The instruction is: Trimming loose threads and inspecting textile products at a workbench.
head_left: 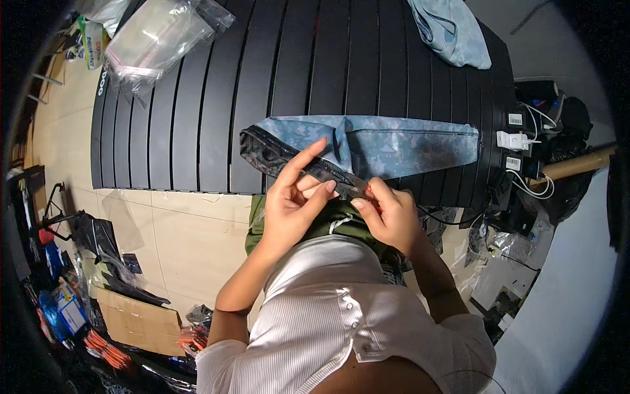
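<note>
A blue camouflage-patterned garment (413, 146) lies folded flat on the black slatted table, near the edge closest to me. Its dark band (266, 148) is turned up at the left end. My left hand (295, 207) pinches this band between thumb and curled fingers, with the index finger stretched out over it. Close beside it, my right hand (390, 213) is closed on what looks like small scissors (356, 186) with a bit of red at the grip. The blades point toward the band by my left thumb. Most of the handle is hidden in my fingers.
The slatted table (170, 131) spreads before me. Clear plastic bags (154, 43) rest at its far left, and a light blue cloth (453, 36) at its far right. White plugs and cables (515, 140) sit by the right edge. A cardboard piece (138, 322) lies at lower left.
</note>
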The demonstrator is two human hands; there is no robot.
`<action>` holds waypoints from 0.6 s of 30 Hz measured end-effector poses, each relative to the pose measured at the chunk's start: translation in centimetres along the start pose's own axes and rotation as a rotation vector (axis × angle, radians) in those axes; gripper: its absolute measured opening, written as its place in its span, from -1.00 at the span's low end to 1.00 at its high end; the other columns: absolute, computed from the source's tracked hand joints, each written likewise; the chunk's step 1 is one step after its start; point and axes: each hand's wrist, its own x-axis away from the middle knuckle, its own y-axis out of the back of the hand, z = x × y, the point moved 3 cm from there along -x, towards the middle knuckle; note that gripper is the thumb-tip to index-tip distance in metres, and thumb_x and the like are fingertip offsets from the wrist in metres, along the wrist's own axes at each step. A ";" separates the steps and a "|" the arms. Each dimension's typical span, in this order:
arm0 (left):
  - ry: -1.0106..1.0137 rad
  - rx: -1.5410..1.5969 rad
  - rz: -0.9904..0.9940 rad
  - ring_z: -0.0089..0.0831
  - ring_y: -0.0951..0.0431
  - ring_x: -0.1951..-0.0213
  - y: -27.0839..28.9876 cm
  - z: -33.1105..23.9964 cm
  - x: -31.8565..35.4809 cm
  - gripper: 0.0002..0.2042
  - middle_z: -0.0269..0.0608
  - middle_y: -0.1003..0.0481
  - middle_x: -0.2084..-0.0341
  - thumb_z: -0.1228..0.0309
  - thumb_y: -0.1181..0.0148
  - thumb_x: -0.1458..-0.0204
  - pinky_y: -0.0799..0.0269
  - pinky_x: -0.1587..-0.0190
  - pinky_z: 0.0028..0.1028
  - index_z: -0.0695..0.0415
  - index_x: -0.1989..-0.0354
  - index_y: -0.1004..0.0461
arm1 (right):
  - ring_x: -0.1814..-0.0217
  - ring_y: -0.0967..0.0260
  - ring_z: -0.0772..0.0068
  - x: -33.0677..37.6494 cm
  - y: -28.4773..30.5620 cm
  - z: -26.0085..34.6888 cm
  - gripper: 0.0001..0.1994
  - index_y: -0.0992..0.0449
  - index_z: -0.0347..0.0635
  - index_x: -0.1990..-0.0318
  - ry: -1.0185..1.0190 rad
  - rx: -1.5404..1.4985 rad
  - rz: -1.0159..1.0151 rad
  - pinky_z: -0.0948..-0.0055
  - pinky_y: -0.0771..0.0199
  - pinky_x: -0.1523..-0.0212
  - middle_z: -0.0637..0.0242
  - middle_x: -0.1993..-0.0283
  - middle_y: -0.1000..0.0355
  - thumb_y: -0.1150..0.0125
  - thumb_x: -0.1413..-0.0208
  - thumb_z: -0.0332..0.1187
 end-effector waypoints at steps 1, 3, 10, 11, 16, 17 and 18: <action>0.002 0.000 -0.001 -0.80 -0.36 0.45 0.1 0.1 0.0 -0.46 -0.48 -0.35 0.60 0.71 -0.04 0.01 -0.38 0.28 -0.71 0.22 -0.20 -0.11 | 0.63 -0.36 0.23 -0.1 0.0 0.0 -0.81 -0.28 -0.30 0.42 -0.002 -0.001 0.001 0.45 -0.30 0.59 0.13 0.60 -0.33 -0.16 0.00 -0.40; -0.003 0.000 0.007 -0.78 -0.40 0.42 0.2 0.2 -0.1 -0.42 -0.42 -0.42 0.53 0.72 -0.03 0.02 -0.41 0.26 -0.68 0.22 -0.23 -0.07 | 0.62 -0.38 0.20 -0.3 0.0 0.2 -0.80 -0.28 -0.30 0.42 -0.025 -0.006 0.006 0.45 -0.31 0.58 0.12 0.59 -0.35 -0.17 0.01 -0.39; 0.044 0.056 0.013 -0.69 -0.47 0.35 0.3 -0.9 -0.3 -0.36 -0.26 -0.48 0.34 0.75 -0.02 0.04 -0.43 0.21 -0.64 0.22 -0.26 0.04 | 0.60 -0.39 0.15 -0.7 0.4 0.1 -0.77 -0.30 -0.28 0.45 0.091 0.112 0.005 0.40 -0.33 0.57 0.14 0.60 -0.35 -0.22 0.06 -0.35; 0.059 0.039 0.015 -0.69 -0.47 0.36 0.3 -0.9 -0.3 -0.35 -0.26 -0.48 0.33 0.76 -0.01 0.04 -0.43 0.22 -0.65 0.22 -0.27 0.05 | 0.60 -0.39 0.15 -0.7 0.3 0.1 -0.77 -0.30 -0.27 0.46 0.114 0.124 -0.011 0.39 -0.33 0.58 0.14 0.61 -0.35 -0.22 0.07 -0.34; 0.065 0.016 0.099 -0.67 -0.48 0.36 0.4 -0.6 -0.2 -0.33 -0.23 -0.46 0.26 0.76 -0.01 0.05 -0.41 0.25 -0.68 0.24 -0.27 0.08 | 0.60 -0.40 0.17 -1.0 0.2 0.4 -0.76 -0.30 -0.26 0.47 0.108 0.148 -0.052 0.39 -0.34 0.58 0.14 0.61 -0.35 -0.24 0.08 -0.33; 0.062 0.014 0.060 -0.67 -0.49 0.37 0.4 -0.7 -0.2 -0.33 -0.23 -0.47 0.29 0.76 -0.01 0.04 -0.40 0.26 -0.69 0.23 -0.28 0.09 | 0.63 -0.39 0.18 -1.0 0.2 0.4 -0.74 -0.31 -0.24 0.48 0.126 0.144 -0.074 0.38 -0.34 0.60 0.18 0.62 -0.36 -0.25 0.08 -0.28; 0.060 0.013 0.025 -0.66 -0.49 0.37 0.5 -0.7 -0.2 -0.33 -0.24 -0.48 0.31 0.75 -0.01 0.04 -0.39 0.28 -0.70 0.22 -0.28 0.09 | 0.66 -0.38 0.19 -0.9 0.2 0.3 -0.72 -0.31 -0.21 0.49 0.141 0.143 -0.096 0.38 -0.34 0.63 0.22 0.64 -0.36 -0.26 0.07 -0.23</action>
